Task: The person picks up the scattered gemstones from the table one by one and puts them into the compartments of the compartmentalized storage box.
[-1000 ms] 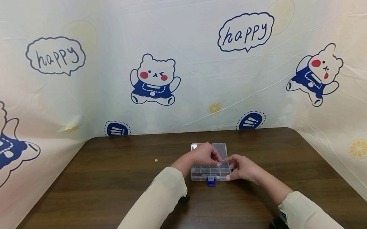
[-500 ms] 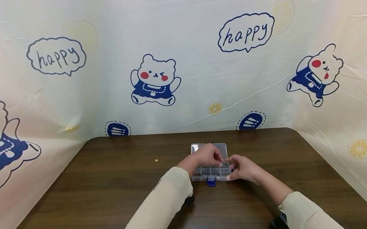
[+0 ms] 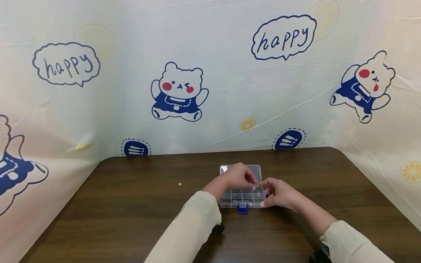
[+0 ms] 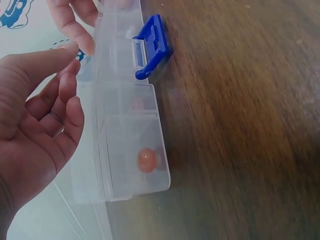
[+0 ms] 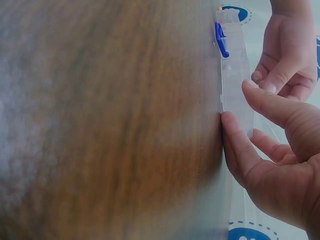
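A clear plastic compartment box lies on the table with its lid raised at the back and a blue latch at the front. My left hand reaches over the box, thumb and index fingertips together above the right-hand compartments. Whether something small is between those fingertips is hidden. My right hand grips the box's right end between thumb and fingers. In the left wrist view an orange bead sits in an end compartment, and a pinkish one shows blurred in the compartment beside it.
A small yellowish bead lies on the brown wooden table, to the left of the box. Behind the table hangs a pale curtain printed with bears.
My left hand has shifted slightly to the right over the box and stays low above the compartments. My right hand and the box stay in place.
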Tool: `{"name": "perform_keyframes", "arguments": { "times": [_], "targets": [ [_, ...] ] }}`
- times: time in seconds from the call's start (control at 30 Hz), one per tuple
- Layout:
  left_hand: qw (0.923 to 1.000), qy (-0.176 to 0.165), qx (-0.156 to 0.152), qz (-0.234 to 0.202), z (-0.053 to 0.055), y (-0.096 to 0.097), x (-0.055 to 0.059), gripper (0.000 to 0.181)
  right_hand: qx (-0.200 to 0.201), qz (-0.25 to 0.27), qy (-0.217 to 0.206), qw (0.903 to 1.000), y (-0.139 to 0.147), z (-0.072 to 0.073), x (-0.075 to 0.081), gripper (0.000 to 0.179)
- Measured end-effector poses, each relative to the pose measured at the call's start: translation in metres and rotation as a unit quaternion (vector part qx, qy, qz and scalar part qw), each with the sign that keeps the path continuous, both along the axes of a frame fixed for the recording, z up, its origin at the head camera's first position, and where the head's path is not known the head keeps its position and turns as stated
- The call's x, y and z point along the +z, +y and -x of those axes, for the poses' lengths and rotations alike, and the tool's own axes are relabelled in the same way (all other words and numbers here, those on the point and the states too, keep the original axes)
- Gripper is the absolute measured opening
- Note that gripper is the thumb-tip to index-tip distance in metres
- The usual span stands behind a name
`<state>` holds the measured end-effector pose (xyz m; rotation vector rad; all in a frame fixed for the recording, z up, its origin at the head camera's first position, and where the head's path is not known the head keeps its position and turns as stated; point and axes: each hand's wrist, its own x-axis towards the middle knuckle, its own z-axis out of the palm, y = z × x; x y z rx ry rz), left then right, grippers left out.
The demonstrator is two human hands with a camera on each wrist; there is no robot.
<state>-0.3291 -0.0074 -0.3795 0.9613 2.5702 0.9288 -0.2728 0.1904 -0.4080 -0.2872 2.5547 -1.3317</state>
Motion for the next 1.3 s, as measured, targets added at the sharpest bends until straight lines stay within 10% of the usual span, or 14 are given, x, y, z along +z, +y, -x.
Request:
{"name": "perform_keyframes", "arguments": {
  "times": [1.3],
  "targets": [
    [0.9875,0.004,0.117,-0.105,-0.016,-0.087,0.002,0.025,-0.015,-0.011,-0.013,0.9997,-0.002,0.0,0.001,0.066]
  ]
}}
